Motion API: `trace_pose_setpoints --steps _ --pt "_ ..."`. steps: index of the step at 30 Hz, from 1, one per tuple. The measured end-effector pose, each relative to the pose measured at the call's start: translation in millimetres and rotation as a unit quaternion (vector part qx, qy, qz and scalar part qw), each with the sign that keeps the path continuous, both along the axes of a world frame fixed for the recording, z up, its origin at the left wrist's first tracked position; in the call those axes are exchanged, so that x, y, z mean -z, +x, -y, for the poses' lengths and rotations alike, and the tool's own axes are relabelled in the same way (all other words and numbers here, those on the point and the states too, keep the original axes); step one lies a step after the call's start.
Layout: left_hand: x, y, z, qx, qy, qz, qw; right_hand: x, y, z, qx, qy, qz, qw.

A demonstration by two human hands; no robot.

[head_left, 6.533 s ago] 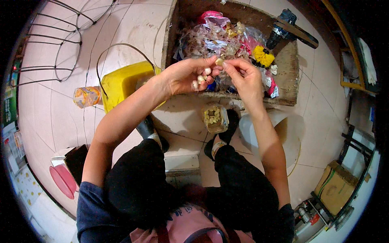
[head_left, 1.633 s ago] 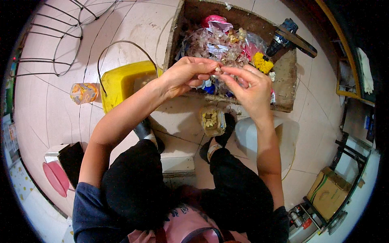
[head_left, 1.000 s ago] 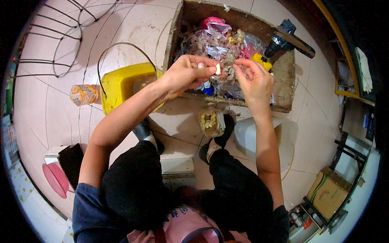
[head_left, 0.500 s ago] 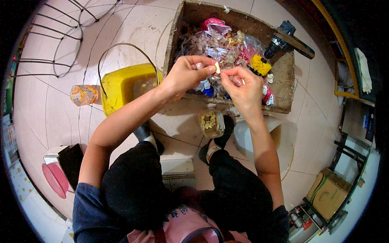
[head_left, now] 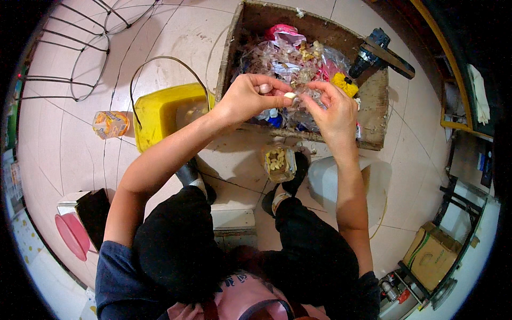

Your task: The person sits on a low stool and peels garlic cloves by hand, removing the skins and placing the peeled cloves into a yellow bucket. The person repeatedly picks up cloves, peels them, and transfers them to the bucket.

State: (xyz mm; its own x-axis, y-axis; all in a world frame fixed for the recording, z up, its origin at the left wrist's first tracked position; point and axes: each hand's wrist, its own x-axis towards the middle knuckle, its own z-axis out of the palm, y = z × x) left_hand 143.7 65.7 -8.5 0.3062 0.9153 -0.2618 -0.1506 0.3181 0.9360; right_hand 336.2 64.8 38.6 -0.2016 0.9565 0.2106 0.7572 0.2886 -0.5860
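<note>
Over the wooden crate [head_left: 373, 125], my left hand [head_left: 245, 98] pinches a pale peeled garlic clove [head_left: 290, 95] between thumb and forefinger. Its curled fingers also keep a pinkish unpeeled clove [head_left: 265, 88]. Just right of the pinched clove, my right hand [head_left: 336, 106] has its thumb and fingers apart, with no object visible between them. Papery garlic skins [head_left: 261, 56] and crumpled wrappers fill much of the crate. Between my feet, a small clear container [head_left: 281, 177] holds several peeled cloves [head_left: 276, 158].
To the left stand a yellow bucket [head_left: 149, 117] with a wire handle and an orange-and-white package [head_left: 111, 124]. A whitish translucent tub [head_left: 325, 178] sits by my right foot. A dark tool-like object [head_left: 376, 50] lies across the crate's right edge. A black wire rack [head_left: 88, 64] is at far left.
My right hand has moved slightly right, away from the left, and its fingers have opened. The left hand stays nearly in place, with the pinched clove now lower and tilted flatter.
</note>
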Motion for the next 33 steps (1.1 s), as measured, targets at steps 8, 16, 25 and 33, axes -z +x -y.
trace_pose_setpoints --steps 8,16,25,33 --pt "-11.0 -5.0 -3.4 0.074 0.067 -0.166 0.981 -4.5 1.7 3.4 -0.074 -0.083 -0.105 0.988" --pt "-15.2 -4.0 -0.9 0.097 0.062 -0.048 0.992 -0.5 2.7 3.0 -0.016 -0.159 -0.089 0.983" --pt "-10.6 -15.0 -4.0 0.098 -0.108 0.221 0.964 17.9 22.5 -9.1 0.033 0.036 0.094 0.994" --pt "-7.5 -4.5 -0.1 0.062 -0.089 0.142 0.984 14.6 -2.1 1.6 -0.005 -0.212 -0.270 0.939"
